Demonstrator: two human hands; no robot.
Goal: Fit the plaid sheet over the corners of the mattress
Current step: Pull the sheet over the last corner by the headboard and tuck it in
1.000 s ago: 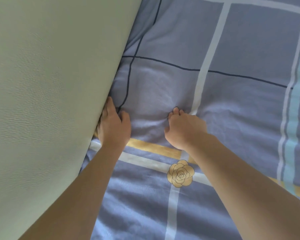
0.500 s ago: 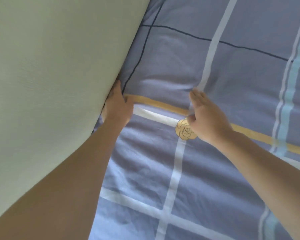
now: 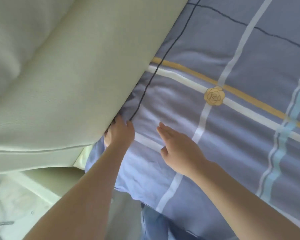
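Observation:
The blue-grey plaid sheet (image 3: 232,118), with white, yellow and dark lines and a yellow rose print, covers the mattress across the right of the head view. My left hand (image 3: 119,134) is pushed into the gap between the sheet's edge and the pale green padded headboard (image 3: 68,75), fingers curled around a fold of the sheet. My right hand (image 3: 178,149) lies flat on the sheet with its fingers extended, holding nothing. The mattress corner itself is hidden under the cloth; the sheet's loose edge hangs down at the bottom middle.
The padded headboard fills the left half and ends at a lower corner (image 3: 76,160). Below it lies a pale floor (image 3: 16,205) with a grey pattern. Blue trousers (image 3: 156,226) show at the bottom middle.
The view has shifted toward the mattress corner. Both hands have slid along the headboard edge, past the yellow stripe and the rose. My right hand stays flat on the cloth.

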